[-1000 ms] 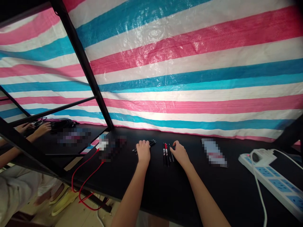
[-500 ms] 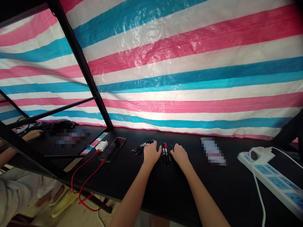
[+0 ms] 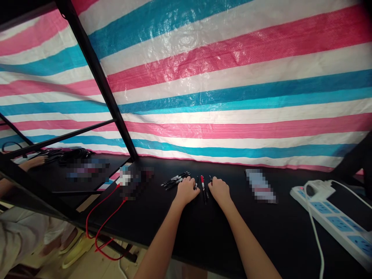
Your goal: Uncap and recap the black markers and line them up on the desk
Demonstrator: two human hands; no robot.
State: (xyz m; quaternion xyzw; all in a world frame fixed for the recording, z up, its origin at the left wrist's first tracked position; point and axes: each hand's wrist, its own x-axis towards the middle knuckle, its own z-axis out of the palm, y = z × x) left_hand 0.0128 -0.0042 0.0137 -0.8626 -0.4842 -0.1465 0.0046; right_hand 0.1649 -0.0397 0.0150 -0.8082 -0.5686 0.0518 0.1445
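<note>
My left hand [image 3: 186, 190] is closed on a dark pen [image 3: 197, 181], whose upper part shows past the fingertips. A red-and-black pen [image 3: 203, 186] lies between my two hands, pointing away from me on the black tabletop [image 3: 203, 232]. My right hand [image 3: 220, 190] is closed round a thin dark pen [image 3: 210, 178]; only its tip sticks out, the rest being hidden by the fingers. Several black pens [image 3: 175, 179] lie in a loose slanted bunch just left of my left hand.
A white power strip [image 3: 328, 217] with a plug and cable lies at right. A blurred-out flat item [image 3: 261, 186] lies nearer my right hand. Red cables [image 3: 101, 209] run from blurred devices [image 3: 135, 184] at left. Beyond the black frame post [image 3: 95, 77] another person's hand [image 3: 36, 161] rests near dark cables.
My left hand has moved slightly right and its fingers have closed on a dark pen beside the red-and-black one. My right hand stays almost where it was.
</note>
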